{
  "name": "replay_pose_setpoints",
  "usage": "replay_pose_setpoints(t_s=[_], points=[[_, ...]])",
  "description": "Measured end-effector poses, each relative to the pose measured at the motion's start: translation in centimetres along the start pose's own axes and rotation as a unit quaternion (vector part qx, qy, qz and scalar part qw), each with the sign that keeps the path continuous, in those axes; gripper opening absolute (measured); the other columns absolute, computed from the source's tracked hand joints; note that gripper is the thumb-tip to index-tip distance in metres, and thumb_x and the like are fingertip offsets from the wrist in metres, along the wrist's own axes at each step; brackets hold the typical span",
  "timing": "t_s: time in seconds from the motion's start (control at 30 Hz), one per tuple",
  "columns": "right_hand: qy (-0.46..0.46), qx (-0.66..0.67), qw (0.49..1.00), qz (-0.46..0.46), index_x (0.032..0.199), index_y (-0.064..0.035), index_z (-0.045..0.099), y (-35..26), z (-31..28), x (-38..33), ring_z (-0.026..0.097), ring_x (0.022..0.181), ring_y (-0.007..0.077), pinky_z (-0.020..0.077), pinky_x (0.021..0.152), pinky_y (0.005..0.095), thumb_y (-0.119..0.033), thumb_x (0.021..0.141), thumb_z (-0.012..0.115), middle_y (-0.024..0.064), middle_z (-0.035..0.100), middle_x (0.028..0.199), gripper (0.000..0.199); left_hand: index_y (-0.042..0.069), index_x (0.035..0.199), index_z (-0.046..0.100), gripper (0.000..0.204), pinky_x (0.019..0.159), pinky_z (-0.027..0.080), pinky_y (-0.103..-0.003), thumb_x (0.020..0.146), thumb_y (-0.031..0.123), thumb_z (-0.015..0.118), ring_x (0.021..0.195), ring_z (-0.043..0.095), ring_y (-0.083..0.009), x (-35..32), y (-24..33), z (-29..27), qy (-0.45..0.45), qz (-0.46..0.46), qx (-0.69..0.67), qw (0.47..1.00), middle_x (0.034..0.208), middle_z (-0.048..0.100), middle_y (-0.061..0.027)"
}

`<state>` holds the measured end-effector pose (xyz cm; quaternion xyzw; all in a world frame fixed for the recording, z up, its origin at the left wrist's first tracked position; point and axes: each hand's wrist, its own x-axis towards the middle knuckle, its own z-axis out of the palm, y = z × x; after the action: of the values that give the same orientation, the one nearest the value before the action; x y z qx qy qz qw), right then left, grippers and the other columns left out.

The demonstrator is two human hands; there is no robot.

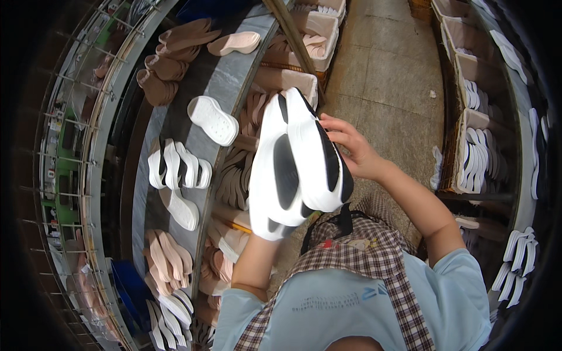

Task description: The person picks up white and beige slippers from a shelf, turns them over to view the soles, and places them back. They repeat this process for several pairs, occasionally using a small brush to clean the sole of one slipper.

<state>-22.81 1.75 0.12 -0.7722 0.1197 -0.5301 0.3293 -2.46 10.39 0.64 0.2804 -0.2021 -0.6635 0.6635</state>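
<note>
Soles (303, 158) in white and black, at least two together, are held up near the centre of the view. At their three o'clock, the right hand (353, 151) sets slightly bent fingers against a black edge; whether they grip, I cannot tell. The left forearm (253, 263) enters at seven; the left hand is hidden, its fingers unreadable. At ten o'clock, a single white sole (213, 121) lies on the grey bench (206, 76).

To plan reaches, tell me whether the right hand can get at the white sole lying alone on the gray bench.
Probably not directly: the black-and-white soles come between the right hand and that white sole; a detour seems needed.
</note>
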Motion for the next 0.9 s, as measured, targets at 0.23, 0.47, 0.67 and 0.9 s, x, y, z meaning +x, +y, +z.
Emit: replay_pose_setpoints(t_s=[0.23,0.47,0.67,0.9], points=[[0.055,0.512,0.758,0.401,0.123,-0.0004,0.05,-2.0,0.1,-2.0,0.054,0.111,0.0206,0.0471,0.091,0.0358,-0.037,0.093,0.046,0.0148,0.06,0.112,0.047,-0.003,0.128,0.044,0.04,0.092,0.05,-0.041,0.095,0.018,0.048,0.109,0.058,-0.0272,0.8,2.8,-1.6,0.032,-0.189,-0.059,0.98,0.121,0.056,-0.0174],[0.069,0.439,0.768,0.461,0.121,-0.0013,0.042,-2.5,1.2,-2.5,0.057,0.103,0.0253,0.0498,0.086,0.0383,-0.05,0.071,0.062,0.0183,0.052,0.112,0.073,0.005,0.137,0.034,0.043,0.091,0.05,-0.041,0.097,0.017,0.044,0.114,0.054,-0.0273,0.7,2.0,-3.1,0.065,-0.177,-0.023,0.982,0.131,0.048,-0.0152],[0.063,0.412,0.79,0.45,0.121,-0.0003,0.043,-2.4,1.8,-3.0,0.054,0.107,0.0275,0.0481,0.088,0.0396,-0.051,0.065,0.065,0.0197,0.049,0.118,0.078,-0.003,0.123,0.049,0.036,0.087,0.052,-0.041,0.094,0.017,0.042,0.106,0.059,-0.0278,0.1,1.9,-4.3,-0.009,-0.155,-0.078,0.985,0.117,0.059,-0.0185],[0.011,0.291,0.902,0.318,0.119,-0.0043,0.047,-2.9,3.0,-2.5,0.04,0.125,0.027,0.031,0.105,0.0401,-0.03,0.077,0.067,0.015,0.041,0.136,0.054,0.001,0.131,0.043,0.051,0.089,0.051,-0.042,0.091,0.031,0.05,0.106,0.058,-0.0294,0.9,0.5,-4.5,0.063,-0.175,0.083,0.979,0.124,0.052,-0.0193]])
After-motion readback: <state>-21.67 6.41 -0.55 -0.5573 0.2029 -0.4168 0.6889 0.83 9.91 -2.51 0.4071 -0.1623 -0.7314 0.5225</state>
